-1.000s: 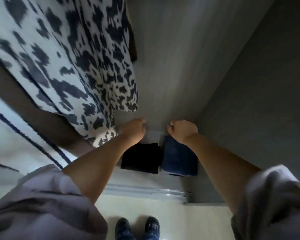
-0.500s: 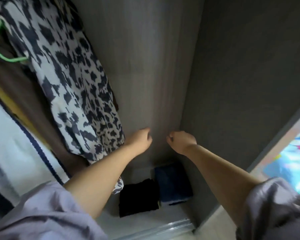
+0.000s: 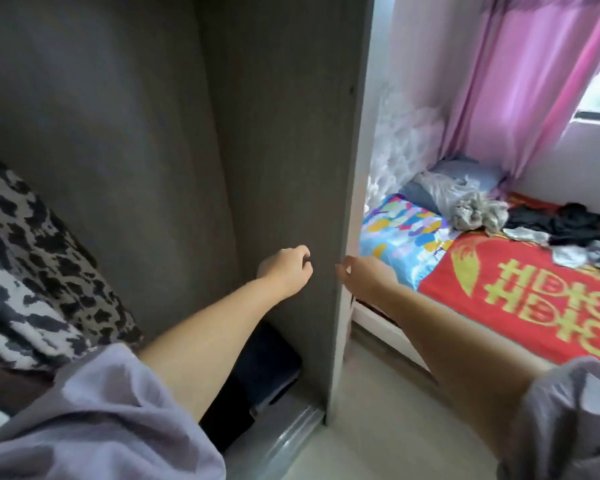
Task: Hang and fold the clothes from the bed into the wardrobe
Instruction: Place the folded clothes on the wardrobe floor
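My left hand (image 3: 286, 271) hangs in front of the grey wardrobe side panel (image 3: 284, 150), fingers loosely curled and holding nothing. My right hand (image 3: 364, 277) is just past the panel's front edge, relaxed and empty too. A black-and-white spotted garment (image 3: 32, 271) hangs inside the wardrobe at the left. Folded dark clothes (image 3: 257, 372) lie on the wardrobe floor, partly hidden by my left arm. On the bed (image 3: 520, 296) at the right lies a heap of clothes: a grey crumpled piece (image 3: 478, 211) and black garments (image 3: 561, 223).
The bed has a red cover with gold characters and a colourful pillow (image 3: 402, 237). Pink curtains (image 3: 520, 81) hang by a window at the upper right. A sliding-door rail (image 3: 284, 441) runs along the wardrobe's base. Pale floor (image 3: 378, 427) lies between wardrobe and bed.
My view has swung right from the wardrobe interior toward the bed. Both hands have come up and away from the folded clothes and now hang empty.
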The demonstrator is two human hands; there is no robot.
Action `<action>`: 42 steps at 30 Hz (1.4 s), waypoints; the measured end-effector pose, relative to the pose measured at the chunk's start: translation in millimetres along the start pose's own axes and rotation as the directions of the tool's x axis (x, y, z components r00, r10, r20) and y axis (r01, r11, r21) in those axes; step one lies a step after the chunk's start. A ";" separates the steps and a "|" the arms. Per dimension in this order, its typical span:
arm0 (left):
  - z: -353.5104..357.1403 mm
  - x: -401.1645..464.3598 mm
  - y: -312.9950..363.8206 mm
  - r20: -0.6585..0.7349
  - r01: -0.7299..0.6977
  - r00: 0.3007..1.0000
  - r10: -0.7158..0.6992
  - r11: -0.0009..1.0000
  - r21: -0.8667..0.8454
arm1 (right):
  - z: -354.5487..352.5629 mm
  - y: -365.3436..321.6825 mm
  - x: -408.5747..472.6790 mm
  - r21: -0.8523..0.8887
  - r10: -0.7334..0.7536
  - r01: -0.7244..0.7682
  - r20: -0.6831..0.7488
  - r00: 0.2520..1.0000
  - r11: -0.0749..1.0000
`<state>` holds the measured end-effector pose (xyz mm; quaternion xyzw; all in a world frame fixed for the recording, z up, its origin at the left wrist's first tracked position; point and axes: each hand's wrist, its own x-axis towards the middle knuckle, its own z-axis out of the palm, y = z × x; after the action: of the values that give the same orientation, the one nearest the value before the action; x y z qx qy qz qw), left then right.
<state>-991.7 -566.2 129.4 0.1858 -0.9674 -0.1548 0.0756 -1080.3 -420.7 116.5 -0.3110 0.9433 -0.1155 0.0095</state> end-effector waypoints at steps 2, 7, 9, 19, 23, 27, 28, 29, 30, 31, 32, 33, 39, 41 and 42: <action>14.4 6.4 43.8 0.023 -0.084 0.996 0.084 0.996 -0.011 | -14.5 41.8 -17.2 0.006 0.071 -0.071 -0.020 0.997 0.997; 54.4 23.1 155.5 0.101 -0.246 0.964 0.247 0.969 -0.016 | -41.9 155.2 -61.5 -0.004 0.261 -0.262 -0.076 0.962 0.965; 74.9 29.7 201.8 0.119 -0.293 0.948 0.295 0.955 -0.034 | -50.1 205.4 -80.1 -0.018 0.328 -0.330 -0.063 0.942 0.944; 187.4 41.2 423.5 0.229 -0.496 0.822 0.522 0.853 -0.163 | -83.5 437.3 -166.2 -0.052 0.535 -0.536 -0.039 0.844 0.842; 218.4 54.5 470.9 0.301 -0.553 0.767 0.567 0.821 -0.139 | -82.3 495.4 -173.0 -0.060 0.598 -0.597 -0.001 0.801 0.800; 244.9 90.0 495.4 0.345 -0.527 0.767 0.541 0.838 -0.143 | -70.9 538.1 -153.2 -0.045 0.613 -0.611 0.049 0.789 0.790; 251.9 102.3 500.4 0.355 -0.524 0.766 0.537 0.840 -0.140 | -67.7 548.3 -144.4 -0.046 0.614 -0.612 0.058 0.788 0.790; 258.7 115.8 505.5 0.363 -0.524 0.763 0.535 0.840 -0.137 | -64.8 559.0 -133.4 -0.047 0.615 -0.613 0.067 0.786 0.789; 265.5 130.9 510.9 0.370 -0.527 0.759 0.535 0.839 -0.133 | -62.5 570.1 -120.9 -0.047 0.617 -0.615 0.076 0.784 0.787; 271.9 147.0 516.4 0.375 -0.529 0.756 0.536 0.838 -0.132 | -61.3 581.3 -107.0 -0.047 0.618 -0.616 0.080 0.782 0.786; 278.1 164.7 522.4 0.377 -0.526 0.756 0.535 0.840 -0.136 | -61.1 592.7 -91.8 -0.047 0.618 -0.616 0.077 0.782 0.786; 284.2 183.1 528.4 0.376 -0.520 0.759 0.532 0.842 -0.143 | -61.3 604.6 -76.2 -0.046 0.621 -0.619 0.069 0.781 0.784; 312.9 300.3 568.9 0.426 -0.503 0.743 0.516 0.851 -0.152 | -72.7 681.6 11.6 -0.041 0.673 -0.672 0.074 0.736 0.740; 321.8 333.6 580.1 0.421 -0.517 0.742 0.522 0.845 -0.136 | -74.3 706.3 33.5 -0.036 0.691 -0.690 0.061 0.721 0.723; 323.8 342.7 582.7 0.419 -0.518 0.743 0.523 0.845 -0.135 | -73.9 713.2 38.9 -0.032 0.696 -0.696 0.064 0.715 0.717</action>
<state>-1568.7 -94.9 46.1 -0.1316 -0.9710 -0.1704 -0.1038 -1535.3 128.3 30.9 0.0626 0.9903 -0.0897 0.0852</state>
